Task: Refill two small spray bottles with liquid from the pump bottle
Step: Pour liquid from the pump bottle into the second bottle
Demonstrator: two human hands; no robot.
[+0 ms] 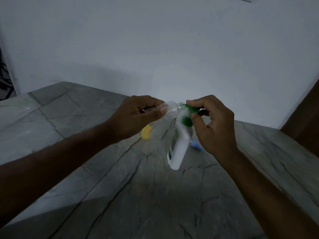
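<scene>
No legible text anywhere. Pump bottle (177,147) carries green label down one side, print too blurred to read. Yellow bottle (146,134) shows small red-edged label, also unreadable.

Two bare forearms, no sleeves, left hand (136,116), right hand (214,121), no rings, short plain nails

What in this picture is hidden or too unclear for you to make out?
- Yellow bottle, head view: the left hand covers its top.
- Clear spray bottle: dim and see-through, so its liquid level cannot be judged; fingers hide its base.
- Pump bottle: label turned away and blurred, unreadable.
- Green pump head: the right hand hides its rear end.
- Blue cap: partly behind the right wrist.
</scene>
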